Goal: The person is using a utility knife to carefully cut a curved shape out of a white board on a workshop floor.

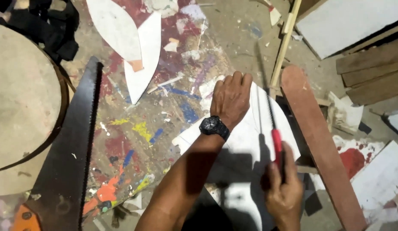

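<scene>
While the left hand (230, 99) presses flat and open on the white board (246, 145) so it stays put on the painted floor (134, 128), the right hand (284, 188) grips a thin red-handled saw (271, 124), cutting it.

To my left lies a big black handsaw (72, 158) w/ an orange handle (24, 219), teeth facing right, flat on the paint-splattered floor (134, 137). Just left of it, a round tan board (23, 94), partly under the saw's edge. Black cloth (53, 25) bunched at top left. Two white leaf-shaped cutouts (134, 47) overlap above. A reddish plank (321, 145) runs diagonally on my right, a thin wood strip (284, 42) just above it, stacked boards (374, 72) & a white panel (348, 21) top right.
</scene>
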